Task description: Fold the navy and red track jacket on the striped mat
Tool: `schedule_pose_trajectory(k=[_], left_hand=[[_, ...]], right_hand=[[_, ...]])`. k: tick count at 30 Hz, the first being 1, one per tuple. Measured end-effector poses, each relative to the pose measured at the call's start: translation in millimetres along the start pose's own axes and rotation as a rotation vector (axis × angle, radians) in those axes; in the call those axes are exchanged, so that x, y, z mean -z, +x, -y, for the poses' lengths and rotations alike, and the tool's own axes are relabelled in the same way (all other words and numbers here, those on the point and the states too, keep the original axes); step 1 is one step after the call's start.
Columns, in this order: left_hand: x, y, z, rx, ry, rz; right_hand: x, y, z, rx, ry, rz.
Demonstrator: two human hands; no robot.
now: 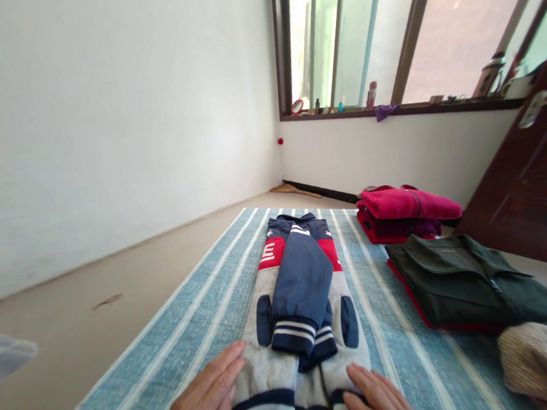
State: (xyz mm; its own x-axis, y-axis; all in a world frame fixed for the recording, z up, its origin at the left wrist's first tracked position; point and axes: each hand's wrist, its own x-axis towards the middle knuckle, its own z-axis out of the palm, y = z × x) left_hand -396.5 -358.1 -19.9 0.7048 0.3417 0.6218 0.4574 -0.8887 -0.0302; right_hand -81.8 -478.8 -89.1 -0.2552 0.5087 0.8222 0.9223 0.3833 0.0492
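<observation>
A navy, red and grey jacket (303, 282) lies lengthwise on a blue striped sheet (199, 325), with both navy sleeves folded in over its middle. My left hand (208, 391) rests flat, fingers stretched out, on the jacket's lower left edge near the striped hem. My right hand (383, 406) lies flat in the same way on the lower right edge. Neither hand grips anything.
To the right on the sheet lie a folded dark green garment (469, 281), a stack of folded red and pink clothes (407, 211) and a beige knit piece (532, 360). A bare wall and floor lie left; a window sill with bottles and a dark door (532, 179) stand behind.
</observation>
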Motion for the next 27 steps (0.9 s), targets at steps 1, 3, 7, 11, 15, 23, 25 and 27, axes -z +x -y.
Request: schedule_pose_trajectory(k=[1,3,7,11,15,23,25,27], left_hand=[[0,10,0,0.003,-0.014,-0.019],[1,37,-2,0.021,-0.059,-0.046],[-1,111,0,0.193,-0.272,-0.087],[-15,195,11,0.570,-0.711,-0.235],[-33,265,28,0.807,-1.095,-0.474],[-59,346,92,0.933,-1.237,-0.205],[-72,356,108,0.961,-1.195,-0.092],[-89,360,121,0.960,-1.152,-0.022]], right_hand=[[4,12,-3,0.007,0.024,-0.004],[11,38,-8,-0.020,0.091,0.045],[13,94,-16,-0.158,0.320,0.146],[-4,148,-25,-0.291,0.484,0.249],[-34,210,-32,-0.288,0.384,0.431],[-130,292,-18,0.079,0.406,0.884],[-161,281,-7,0.139,0.482,0.787],[-188,262,4,0.133,0.596,0.653]])
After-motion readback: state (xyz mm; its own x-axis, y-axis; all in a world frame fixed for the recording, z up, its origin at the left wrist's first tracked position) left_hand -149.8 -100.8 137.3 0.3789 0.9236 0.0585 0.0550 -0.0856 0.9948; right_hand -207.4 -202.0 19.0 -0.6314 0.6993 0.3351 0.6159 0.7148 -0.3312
